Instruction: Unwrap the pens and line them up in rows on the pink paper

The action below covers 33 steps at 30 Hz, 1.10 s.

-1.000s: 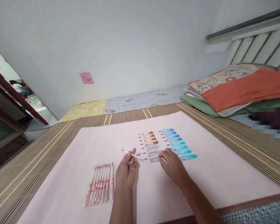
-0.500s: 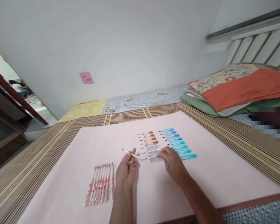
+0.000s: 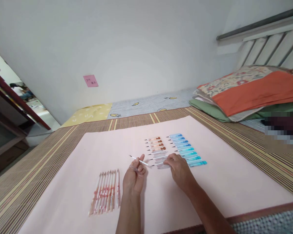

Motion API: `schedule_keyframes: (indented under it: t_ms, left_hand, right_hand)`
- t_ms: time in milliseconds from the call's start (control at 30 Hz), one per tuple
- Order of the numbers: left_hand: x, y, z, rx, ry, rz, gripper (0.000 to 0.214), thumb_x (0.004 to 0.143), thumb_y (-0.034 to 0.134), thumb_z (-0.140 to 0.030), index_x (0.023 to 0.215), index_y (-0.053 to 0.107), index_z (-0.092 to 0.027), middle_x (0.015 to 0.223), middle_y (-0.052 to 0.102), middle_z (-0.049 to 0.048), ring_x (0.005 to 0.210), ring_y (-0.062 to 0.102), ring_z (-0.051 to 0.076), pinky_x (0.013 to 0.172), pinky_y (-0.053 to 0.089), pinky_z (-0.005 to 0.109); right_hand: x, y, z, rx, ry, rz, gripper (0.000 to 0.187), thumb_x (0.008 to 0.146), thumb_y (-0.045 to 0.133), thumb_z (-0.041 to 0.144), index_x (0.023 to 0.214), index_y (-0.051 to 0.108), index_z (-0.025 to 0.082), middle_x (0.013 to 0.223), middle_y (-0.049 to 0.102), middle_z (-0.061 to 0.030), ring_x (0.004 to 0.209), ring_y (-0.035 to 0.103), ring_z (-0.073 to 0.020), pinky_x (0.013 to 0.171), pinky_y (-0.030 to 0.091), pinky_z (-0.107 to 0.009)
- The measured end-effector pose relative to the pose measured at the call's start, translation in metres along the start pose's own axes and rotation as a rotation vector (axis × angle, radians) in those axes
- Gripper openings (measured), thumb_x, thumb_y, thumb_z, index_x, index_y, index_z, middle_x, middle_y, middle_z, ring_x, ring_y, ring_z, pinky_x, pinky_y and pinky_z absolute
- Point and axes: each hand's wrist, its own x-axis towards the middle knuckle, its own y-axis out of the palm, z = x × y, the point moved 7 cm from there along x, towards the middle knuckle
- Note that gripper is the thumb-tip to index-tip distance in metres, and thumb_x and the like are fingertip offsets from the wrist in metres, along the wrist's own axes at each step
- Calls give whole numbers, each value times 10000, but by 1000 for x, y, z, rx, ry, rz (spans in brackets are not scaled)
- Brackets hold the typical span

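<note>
My left hand (image 3: 136, 172) is closed on a slim white stick with a dark pointed tip, like a pen refill (image 3: 142, 162), held slanting above the pink sheet. Something clear also shows among its fingers. My right hand (image 3: 178, 167) pinches the near end of the lowest greyish clear piece, like a pen cap (image 3: 163, 166), which rests on the sheet. Beyond it are brown-capped white sticks (image 3: 156, 146) in a column. To the right lies a column of blue and turquoise ones (image 3: 189, 150). Several pink-patterned pens (image 3: 104, 193) lie side by side left of my left wrist.
The pink sheet (image 3: 70, 182) lies on a striped mat (image 3: 26, 191). Folded bedding with an orange cover (image 3: 261, 89) is piled at the right, against a white wall (image 3: 146, 48) bearing a pink note (image 3: 90, 81). Through the doorway at far left, a person (image 3: 20, 91) appears.
My left hand has shifted slightly right with the white refill. My right hand stays nearly in place at the clear piece.
</note>
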Motion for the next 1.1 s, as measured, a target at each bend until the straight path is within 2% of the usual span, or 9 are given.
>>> schedule_keyframes:
  t_ms: [167, 267, 400, 467, 600, 767, 867, 933, 1100]
  left_hand:
    - [1, 0, 0, 6, 7, 2, 172, 932, 571, -30, 782, 618, -100, 901, 715, 98, 432, 379, 8, 378, 348, 144]
    - [1, 1, 1, 18, 8, 15, 206, 928, 581, -32, 735, 598, -105, 937, 730, 118, 434, 384, 4, 381, 350, 141]
    - [-1, 4, 6, 59, 13, 39, 200, 869, 673, -34, 709, 586, -118, 953, 753, 118, 424, 374, -1, 379, 345, 134]
    - [-2, 7, 12, 93, 9, 63, 202, 836, 726, -52, 705, 588, -120, 959, 767, 122, 422, 379, 2, 379, 344, 137]
    - [-4, 11, 27, 151, -9, 115, 218, 743, 833, -89, 711, 619, -113, 972, 787, 134, 426, 397, 0, 403, 358, 138]
    - [-5, 14, 44, 185, -33, 147, 250, 657, 897, -135, 709, 653, -109, 942, 794, 128, 423, 399, -4, 423, 354, 141]
    - [-8, 17, 47, 217, -46, 147, 200, 680, 861, -107, 729, 667, -100, 937, 789, 135, 422, 410, -4, 421, 347, 138]
    - [-9, 18, 43, 248, -51, 127, 168, 706, 798, -40, 818, 687, -99, 961, 785, 133, 411, 403, -3, 404, 333, 139]
    - [-6, 2, 9, 206, 41, -71, 315, 802, 578, 71, 1037, 642, -128, 1072, 755, 150, 407, 390, 10, 382, 347, 144]
  right_hand:
    - [0, 7, 3, 6, -19, 47, 494, 809, 426, -43, 1020, 775, 237, 1114, 658, -72, 1040, 559, -224, 862, 375, -349]
    - [0, 1, 5, 27, -2, 9, 438, 855, 421, -8, 985, 769, 223, 1074, 673, -87, 984, 565, -227, 836, 387, -356]
    - [-1, -18, 24, 241, -38, -145, 281, 984, 439, 189, 1019, 716, 220, 1014, 688, -97, 963, 587, -239, 869, 439, -376]
    - [-2, -21, 34, 393, -36, -179, 232, 1003, 482, 317, 1051, 689, 224, 1005, 699, -86, 964, 615, -232, 878, 472, -366]
    - [-3, -11, 42, 572, 52, -141, 187, 956, 567, 354, 1044, 681, 234, 965, 730, -55, 885, 667, -204, 814, 514, -323]
    - [-3, -2, 41, 598, 98, -101, 94, 908, 589, 293, 901, 663, 234, 897, 724, -35, 785, 654, -185, 726, 501, -295]
    - [-2, -7, 36, 563, 111, -90, 120, 906, 568, 280, 817, 635, 235, 820, 695, -22, 730, 624, -179, 690, 473, -290]
    - [-1, -15, 29, 515, 105, -95, 126, 896, 554, 265, 809, 642, 235, 808, 677, -22, 735, 610, -183, 691, 457, -293]
    - [-5, -22, -4, 333, 162, -19, 121, 820, 548, 206, 761, 648, 241, 832, 620, -19, 805, 595, -200, 732, 443, -306]
